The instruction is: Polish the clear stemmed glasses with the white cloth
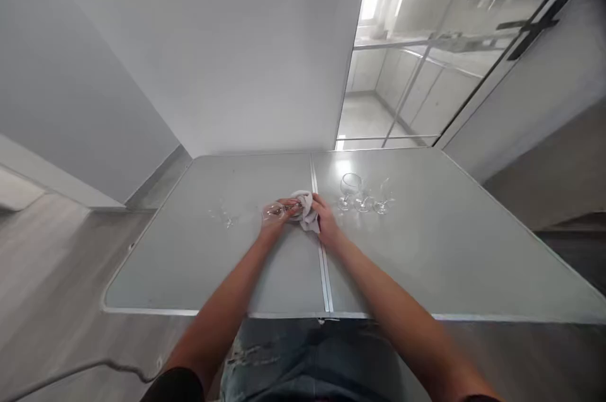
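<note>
Glass (273, 212) is over the grey surface (203, 276), in the closed grip of the left hand (279, 220); the right hand (327, 224) is closed on the white cloth (308, 219) at its stem end. Wiping should probably be gentle, without twisting the stem.

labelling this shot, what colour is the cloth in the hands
The cloth looks white, shown in the head view.
</note>
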{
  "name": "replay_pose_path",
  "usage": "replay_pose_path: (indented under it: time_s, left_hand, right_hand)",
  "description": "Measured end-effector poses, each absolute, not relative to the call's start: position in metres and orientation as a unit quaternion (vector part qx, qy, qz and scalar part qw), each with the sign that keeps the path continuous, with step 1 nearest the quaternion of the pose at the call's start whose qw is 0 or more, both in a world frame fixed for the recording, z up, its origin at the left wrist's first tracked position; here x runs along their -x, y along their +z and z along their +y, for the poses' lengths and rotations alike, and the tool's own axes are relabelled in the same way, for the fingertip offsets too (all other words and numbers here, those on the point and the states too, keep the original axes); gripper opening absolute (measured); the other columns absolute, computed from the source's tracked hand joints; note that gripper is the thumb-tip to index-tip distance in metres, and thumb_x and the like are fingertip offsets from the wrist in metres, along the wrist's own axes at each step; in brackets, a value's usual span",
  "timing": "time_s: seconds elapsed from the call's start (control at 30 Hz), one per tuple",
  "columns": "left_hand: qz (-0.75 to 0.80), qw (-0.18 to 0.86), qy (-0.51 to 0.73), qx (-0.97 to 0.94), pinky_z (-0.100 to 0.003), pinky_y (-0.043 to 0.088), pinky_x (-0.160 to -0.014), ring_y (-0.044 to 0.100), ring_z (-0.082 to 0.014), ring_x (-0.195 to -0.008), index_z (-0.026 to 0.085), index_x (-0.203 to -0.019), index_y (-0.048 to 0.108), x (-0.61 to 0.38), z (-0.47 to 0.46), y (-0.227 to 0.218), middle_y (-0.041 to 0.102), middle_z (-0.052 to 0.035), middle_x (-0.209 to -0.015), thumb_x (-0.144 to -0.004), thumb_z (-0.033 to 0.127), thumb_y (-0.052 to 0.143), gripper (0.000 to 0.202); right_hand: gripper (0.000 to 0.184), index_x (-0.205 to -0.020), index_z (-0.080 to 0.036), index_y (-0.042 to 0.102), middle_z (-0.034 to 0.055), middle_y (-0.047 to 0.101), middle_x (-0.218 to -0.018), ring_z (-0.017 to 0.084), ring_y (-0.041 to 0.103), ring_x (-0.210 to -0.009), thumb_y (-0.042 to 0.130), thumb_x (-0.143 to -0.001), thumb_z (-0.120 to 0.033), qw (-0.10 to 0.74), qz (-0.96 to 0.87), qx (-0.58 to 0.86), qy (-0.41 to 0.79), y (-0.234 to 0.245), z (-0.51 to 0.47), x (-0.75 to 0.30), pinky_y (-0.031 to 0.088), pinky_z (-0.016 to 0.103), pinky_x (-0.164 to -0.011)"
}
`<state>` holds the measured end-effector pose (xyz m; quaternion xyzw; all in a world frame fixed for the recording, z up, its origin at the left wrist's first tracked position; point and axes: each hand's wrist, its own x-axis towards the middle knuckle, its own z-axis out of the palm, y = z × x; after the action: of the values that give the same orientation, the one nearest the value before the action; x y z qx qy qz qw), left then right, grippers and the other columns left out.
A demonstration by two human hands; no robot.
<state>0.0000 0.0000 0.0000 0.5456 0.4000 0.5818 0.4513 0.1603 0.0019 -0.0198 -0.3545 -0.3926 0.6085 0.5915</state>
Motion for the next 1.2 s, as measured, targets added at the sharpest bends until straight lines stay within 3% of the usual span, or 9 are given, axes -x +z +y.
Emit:
replay_pose_path:
  time_s: [0.13, 0.3, 0.47, 0.67, 0.87, 1.03, 1.2]
  left_hand:
    - [0.428, 0.462, 0.575, -0.522, -0.040, 0.057, -0.091, 0.073, -0.0243, -0.094, 0.018, -0.088, 0.079, 0.0024, 0.0032, -0.0049, 0.078, -0.0100, -0.099, -0.071, 0.043, 0.086, 0.030]
    - [0.398, 0.502, 0.551, -0.535, -0.040, 0.057, -0.092, 0.073, -0.0249, -0.096, 0.018, -0.085, 0.079, 0.0013, 0.0005, -0.0053, 0.078, -0.0101, -0.099, -0.070, 0.038, 0.087, 0.027]
    - [0.395, 0.503, 0.587, -0.497, -0.039, 0.057, -0.090, 0.073, -0.0234, -0.091, 0.018, -0.085, 0.079, 0.0002, 0.0032, -0.0067, 0.078, -0.0092, -0.095, -0.069, 0.038, 0.088, 0.027]
    - [0.403, 0.531, 0.551, -0.502, -0.038, 0.058, -0.082, 0.073, -0.0232, -0.082, 0.015, -0.085, 0.080, -0.0025, 0.0036, -0.0072, 0.079, -0.0101, -0.089, -0.065, 0.040, 0.090, 0.034]
    - [0.408, 0.514, 0.574, -0.491, -0.038, 0.058, -0.084, 0.073, -0.0232, -0.083, 0.016, -0.083, 0.080, -0.0017, 0.0049, -0.0064, 0.079, -0.0093, -0.088, -0.066, 0.041, 0.089, 0.031]
    - [0.398, 0.540, 0.549, -0.499, -0.039, 0.059, -0.082, 0.074, -0.0237, -0.082, 0.016, -0.085, 0.080, -0.0016, 0.0041, -0.0084, 0.079, -0.0102, -0.089, -0.065, 0.041, 0.090, 0.033]
    - [0.399, 0.531, 0.558, -0.498, -0.038, 0.059, -0.082, 0.074, -0.0237, -0.083, 0.016, -0.084, 0.080, -0.0014, 0.0043, -0.0086, 0.079, -0.0098, -0.090, -0.065, 0.040, 0.090, 0.032]
  right_hand:
    - [0.030, -0.094, -0.024, 0.071, -0.0005, 0.069, -0.087, 0.015, 0.061, -0.074, 0.081, -0.073, -0.042, 0.587, -0.395, 0.344, 0.617, -0.0148, -0.0006, -0.1617, 0.050, 0.025, -0.068]
    - [0.028, -0.100, -0.024, 0.071, 0.0004, 0.071, -0.088, 0.016, 0.062, -0.074, 0.077, -0.077, -0.039, 0.609, -0.377, 0.338, 0.610, -0.0139, -0.0020, -0.1643, 0.050, 0.026, -0.069]
    - [0.018, -0.091, -0.020, 0.072, 0.0002, 0.068, -0.080, 0.015, 0.059, -0.070, 0.073, -0.077, -0.033, 0.557, -0.414, 0.360, 0.624, -0.0177, -0.0035, -0.1658, 0.047, 0.025, -0.064]
    - [0.026, -0.100, -0.023, 0.071, 0.0004, 0.070, -0.087, 0.016, 0.061, -0.072, 0.071, -0.080, -0.039, 0.607, -0.395, 0.361, 0.587, -0.0169, -0.0017, -0.1659, 0.050, 0.028, -0.069]
    - [0.022, -0.093, -0.020, 0.072, 0.0002, 0.069, -0.080, 0.016, 0.060, -0.069, 0.072, -0.077, -0.034, 0.557, -0.436, 0.363, 0.606, -0.0203, -0.0042, -0.1687, 0.047, 0.026, -0.063]
    - [0.026, -0.100, -0.024, 0.068, 0.0001, 0.070, -0.093, 0.016, 0.063, -0.076, 0.071, -0.079, -0.039, 0.613, -0.410, 0.371, 0.564, -0.0183, -0.0033, -0.1675, 0.050, 0.028, -0.072]
    - [0.019, -0.090, -0.021, 0.070, -0.0002, 0.068, -0.083, 0.015, 0.059, -0.071, 0.072, -0.077, -0.035, 0.556, -0.439, 0.366, 0.604, -0.0134, -0.0061, -0.1675, 0.048, 0.026, -0.067]
